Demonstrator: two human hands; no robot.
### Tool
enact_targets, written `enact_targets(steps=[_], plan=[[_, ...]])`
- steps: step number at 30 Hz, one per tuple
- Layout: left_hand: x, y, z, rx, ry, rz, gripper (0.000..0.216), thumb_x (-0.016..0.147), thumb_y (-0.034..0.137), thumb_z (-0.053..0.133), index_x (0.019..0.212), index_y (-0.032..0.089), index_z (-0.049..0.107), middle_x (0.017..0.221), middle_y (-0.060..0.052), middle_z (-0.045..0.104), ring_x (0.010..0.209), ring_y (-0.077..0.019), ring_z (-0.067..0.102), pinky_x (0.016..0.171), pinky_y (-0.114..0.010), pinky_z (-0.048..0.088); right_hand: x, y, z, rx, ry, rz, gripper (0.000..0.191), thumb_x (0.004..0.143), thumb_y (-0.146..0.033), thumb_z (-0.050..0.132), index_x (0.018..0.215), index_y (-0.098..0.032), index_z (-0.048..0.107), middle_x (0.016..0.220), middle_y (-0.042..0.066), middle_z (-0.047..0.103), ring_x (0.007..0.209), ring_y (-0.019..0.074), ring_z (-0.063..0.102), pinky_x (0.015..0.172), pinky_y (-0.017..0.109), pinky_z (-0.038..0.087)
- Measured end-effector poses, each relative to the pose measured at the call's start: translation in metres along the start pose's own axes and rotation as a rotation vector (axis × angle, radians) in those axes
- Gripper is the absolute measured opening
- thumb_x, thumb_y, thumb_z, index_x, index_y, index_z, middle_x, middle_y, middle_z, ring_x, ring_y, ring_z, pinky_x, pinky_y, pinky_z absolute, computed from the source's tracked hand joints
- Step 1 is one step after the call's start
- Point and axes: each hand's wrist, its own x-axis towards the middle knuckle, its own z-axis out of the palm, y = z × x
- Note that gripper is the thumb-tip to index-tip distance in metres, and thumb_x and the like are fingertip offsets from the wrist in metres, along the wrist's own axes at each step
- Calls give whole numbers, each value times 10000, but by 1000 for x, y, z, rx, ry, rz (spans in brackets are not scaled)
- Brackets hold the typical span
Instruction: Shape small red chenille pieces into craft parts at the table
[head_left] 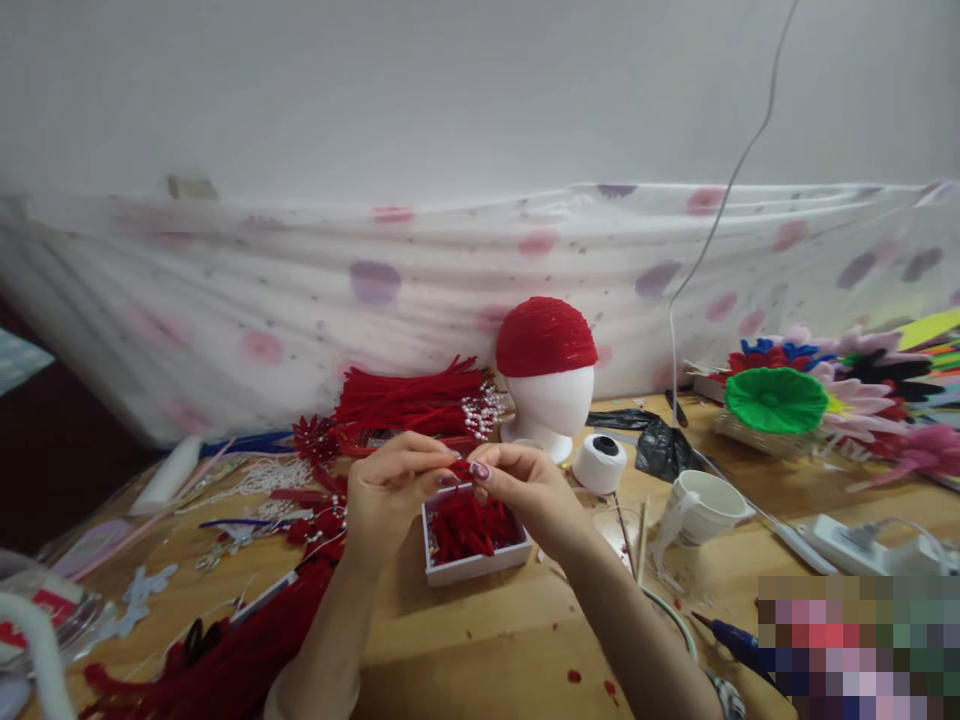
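Note:
Over a small white box (478, 573) filled with short red fuzzy pieces (469, 526), both my hands come together. My left hand (388, 488) pinches one end of a short red pipe cleaner piece (463, 468). The other end is between the thumb and finger of my right hand (525, 488); fingertips partly cover the piece. Behind my hands lies a bundle of long red pipe cleaners (409, 400), with white bead strands (484, 410) at its right end.
A white foam head (551, 405) wearing a red cap (546, 338) stands at the back, beside a white thread spool (599, 463). Rightward are a white cup (703, 508), a power strip (840, 543) and pipe cleaner flowers (776, 400). More red pipe cleaners (217, 655) lie front left.

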Motion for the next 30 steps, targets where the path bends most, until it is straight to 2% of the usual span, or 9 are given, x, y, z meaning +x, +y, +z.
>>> enact_targets(steps=[4, 8, 11, 22, 26, 30], plan=[[-5, 1, 3, -58, 37, -12, 16, 727, 262, 776, 739, 252, 774, 742, -20, 697, 714, -129, 633, 642, -227, 529, -5, -2, 5, -53, 25, -100, 204, 717, -384, 777, 744, -193, 708, 693, 3, 660, 617, 117, 585, 604, 246, 496], [-8, 5, 7, -130, 87, -89, 84, 729, 311, 773, 732, 228, 765, 745, -18, 670, 692, -128, 618, 620, -238, 515, -11, -4, 8, -324, 126, -359, 104, 765, -295, 745, 841, -224, 753, 843, 48, 734, 746, 174, 659, 685, 312, 549], [-9, 7, 9, -113, 106, -116, 106, 718, 313, 781, 716, 209, 760, 731, -20, 654, 682, -126, 607, 608, -234, 508, -13, -4, 9, -484, 160, -493, 93, 802, -253, 713, 873, -241, 771, 835, 55, 749, 749, 194, 674, 706, 347, 561], [-11, 12, 10, -154, 83, -209, 124, 724, 320, 774, 708, 200, 745, 730, -20, 641, 686, -128, 596, 626, -239, 516, -16, -7, 11, -740, 192, -708, 119, 848, -192, 646, 866, -246, 751, 757, 35, 752, 635, 177, 670, 602, 319, 540], [-10, 14, 10, -152, 70, -192, 119, 727, 301, 774, 697, 191, 740, 712, -19, 644, 684, -120, 590, 626, -218, 492, -18, -7, 11, -789, 181, -792, 123, 851, -160, 640, 875, -237, 732, 773, 32, 753, 645, 164, 672, 587, 296, 529], [-8, 14, 12, -153, 55, -184, 135, 739, 300, 763, 681, 183, 730, 699, -20, 649, 684, -114, 585, 615, -199, 475, -19, -6, 11, -798, 160, -801, 120, 848, -139, 640, 878, -227, 715, 786, 37, 746, 670, 162, 672, 597, 289, 522]])
